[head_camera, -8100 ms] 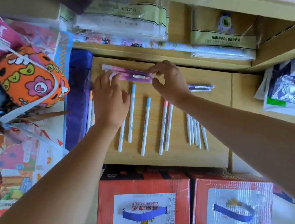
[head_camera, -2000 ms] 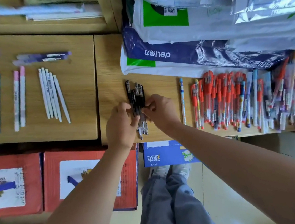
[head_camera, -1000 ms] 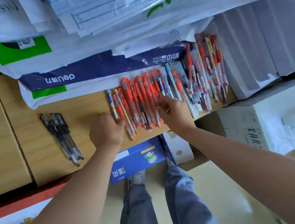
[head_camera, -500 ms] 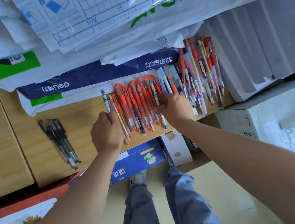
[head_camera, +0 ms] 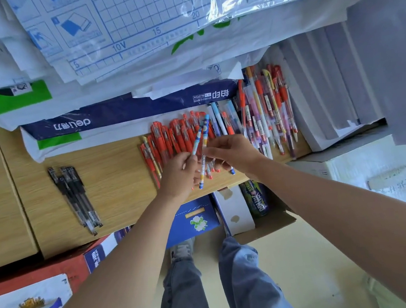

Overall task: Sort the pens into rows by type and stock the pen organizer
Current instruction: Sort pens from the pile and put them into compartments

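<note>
At frame centre the left hand (head_camera: 179, 174) pinches a blue patterned pen (head_camera: 199, 139) by its lower end, fingers curled round it. The right hand (head_camera: 235, 153) seems to pinch a second patterned pen (head_camera: 202, 169) just beside it, though the grip is blurred. Both pens are above the red pens (head_camera: 167, 143) on the wooden top (head_camera: 117, 174); black pens (head_camera: 74, 195) lie at centre left

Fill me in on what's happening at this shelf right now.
A person is sorting pens on a wooden shelf. The left hand pinches one blue patterned pen and the right hand holds another like it, both raised just above the heap of red pens. A group of black pens lies apart on the left. The mixed pens on the right look unsorted.
</note>
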The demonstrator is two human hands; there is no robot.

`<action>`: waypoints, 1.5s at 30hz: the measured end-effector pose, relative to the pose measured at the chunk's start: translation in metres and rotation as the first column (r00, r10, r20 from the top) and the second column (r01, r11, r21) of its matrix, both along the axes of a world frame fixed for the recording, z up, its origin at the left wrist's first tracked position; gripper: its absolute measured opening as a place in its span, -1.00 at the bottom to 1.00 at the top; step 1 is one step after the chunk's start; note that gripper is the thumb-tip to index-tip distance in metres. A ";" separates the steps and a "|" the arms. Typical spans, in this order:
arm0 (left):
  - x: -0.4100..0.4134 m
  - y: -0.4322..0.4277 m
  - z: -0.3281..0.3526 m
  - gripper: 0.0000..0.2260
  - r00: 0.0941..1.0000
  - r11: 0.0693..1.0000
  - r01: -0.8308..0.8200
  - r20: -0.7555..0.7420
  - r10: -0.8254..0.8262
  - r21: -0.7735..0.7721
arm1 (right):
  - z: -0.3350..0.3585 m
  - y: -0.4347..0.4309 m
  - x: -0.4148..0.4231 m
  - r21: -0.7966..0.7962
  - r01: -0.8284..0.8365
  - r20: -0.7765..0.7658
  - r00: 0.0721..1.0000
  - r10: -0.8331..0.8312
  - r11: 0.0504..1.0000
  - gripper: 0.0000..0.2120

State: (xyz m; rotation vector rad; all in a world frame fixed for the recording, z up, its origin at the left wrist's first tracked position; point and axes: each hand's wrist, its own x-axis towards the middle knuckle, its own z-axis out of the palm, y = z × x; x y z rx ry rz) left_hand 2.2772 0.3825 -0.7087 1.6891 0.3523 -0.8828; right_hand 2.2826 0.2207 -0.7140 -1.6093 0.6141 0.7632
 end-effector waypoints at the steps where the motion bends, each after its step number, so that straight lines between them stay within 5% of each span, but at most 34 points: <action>1: 0.000 -0.003 0.002 -0.81 1.000 1.000 -0.011 -0.025 0.011 -0.016 | 0.001 0.000 0.000 -0.001 0.014 0.007 1.000 -0.014 1.000 -0.87; 7: 0.002 -0.012 0.010 -0.81 0.995 0.999 -0.037 -0.094 0.034 -0.029 | 0.001 -0.001 0.004 -0.184 -0.018 0.116 0.992 0.039 0.983 -0.90; 10: 0.003 -0.008 0.009 -0.80 0.990 0.998 -0.058 -0.124 0.061 0.025 | -0.003 -0.007 0.003 -0.548 -0.128 0.177 0.948 0.264 0.827 -0.86; 13: 0.003 -0.004 0.007 -0.82 0.991 0.996 -0.068 -0.112 0.074 0.051 | -0.005 -0.013 0.000 -0.722 -0.197 0.144 0.895 0.423 0.663 -0.83; 21: 0.003 0.003 0.001 -0.91 0.996 0.991 -0.074 -0.033 0.078 0.113 | -0.016 0.003 0.002 -0.871 -0.353 -0.075 0.784 0.616 0.343 -0.85; 25: 0.004 0.007 0.000 -0.90 0.997 0.990 -0.066 -0.017 0.069 0.125 | -0.017 0.008 0.004 -0.852 -0.430 -0.170 0.766 0.619 0.298 -0.82; 33: 0.004 0.011 -0.005 -0.88 0.999 0.989 -0.049 -0.007 0.051 0.138 | -0.018 0.010 0.004 -0.773 -0.402 -0.101 0.842 0.530 0.491 -0.76; 40: 0.000 0.012 -0.007 -0.89 0.999 0.990 -0.034 -0.013 0.036 0.136 | -0.018 0.016 -0.001 -0.728 -0.390 -0.096 0.873 0.478 0.565 -0.74; 45: -0.003 0.008 -0.005 -0.88 0.999 0.995 -0.043 -0.029 0.046 0.089 | -0.002 0.016 0.007 -0.422 -0.169 0.064 0.975 0.215 0.891 -0.79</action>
